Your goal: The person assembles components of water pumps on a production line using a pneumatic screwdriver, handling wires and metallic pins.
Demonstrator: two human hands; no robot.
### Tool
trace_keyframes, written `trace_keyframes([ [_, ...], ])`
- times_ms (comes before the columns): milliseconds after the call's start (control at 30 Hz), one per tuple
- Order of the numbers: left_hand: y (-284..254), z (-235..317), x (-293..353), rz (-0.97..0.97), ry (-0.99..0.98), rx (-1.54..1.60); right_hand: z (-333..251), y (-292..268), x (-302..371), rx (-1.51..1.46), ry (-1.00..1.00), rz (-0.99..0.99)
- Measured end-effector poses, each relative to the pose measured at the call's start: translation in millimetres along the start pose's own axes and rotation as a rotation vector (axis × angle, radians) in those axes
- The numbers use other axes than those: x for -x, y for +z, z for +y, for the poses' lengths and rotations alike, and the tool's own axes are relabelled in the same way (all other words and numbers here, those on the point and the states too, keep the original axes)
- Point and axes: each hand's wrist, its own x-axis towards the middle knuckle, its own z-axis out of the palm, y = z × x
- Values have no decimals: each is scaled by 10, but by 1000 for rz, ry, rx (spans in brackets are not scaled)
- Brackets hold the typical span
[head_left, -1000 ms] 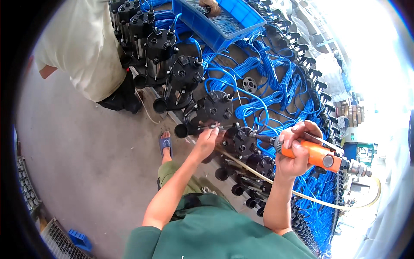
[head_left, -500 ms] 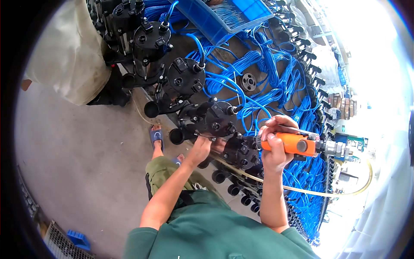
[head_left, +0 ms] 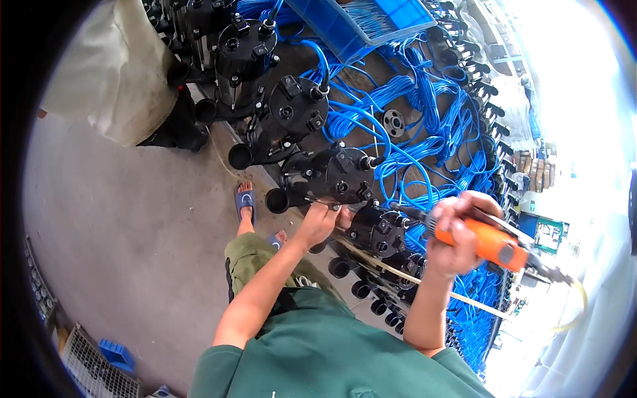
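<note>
My right hand (head_left: pixel 458 235) is closed around an orange air-powered driver (head_left: pixel 494 247), which slants with its dark tip toward the pumps and its pale hose trailing at the right. The driver's tip is above and apart from a black submersible pump (head_left: pixel 378 229). Beside the neighbouring black pump (head_left: pixel 335 174), my left hand (head_left: pixel 320 222) reaches in between the two bodies, its fingers pinched together. A small dark piece shows at those fingertips, too small to name. Blue cables (head_left: pixel 418 174) run from the pump tops.
More black pumps (head_left: pixel 295 109) stand in a row toward the far left, beside a person in a pale garment (head_left: pixel 109 73). A blue crate (head_left: pixel 361 30) with thin rods and a grey round disc (head_left: pixel 393 123) lie among cable coils. A pale hose (head_left: pixel 424 284) crosses near my right forearm.
My right hand has moved right with the driver, which has tilted so its tip shows. The left hand stays between the pumps with its fingers slightly shifted. The whole view has shifted a little.
</note>
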Motion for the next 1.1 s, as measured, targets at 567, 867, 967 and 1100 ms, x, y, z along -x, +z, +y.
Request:
trace_keyframes([
  [567,19,247,-51,15,35,-123,-315,-188,-149,-81,-96,-29],
  [867,71,179,-21,29,-76,93,-18,-159,26,-18,68,-73],
  [967,69,237,-26,54,-12,-10,-415,-258,-177,-13,-161,-98],
  [1100,12,98,-33,55,72,-171,39,-432,22,439,-304,-186],
])
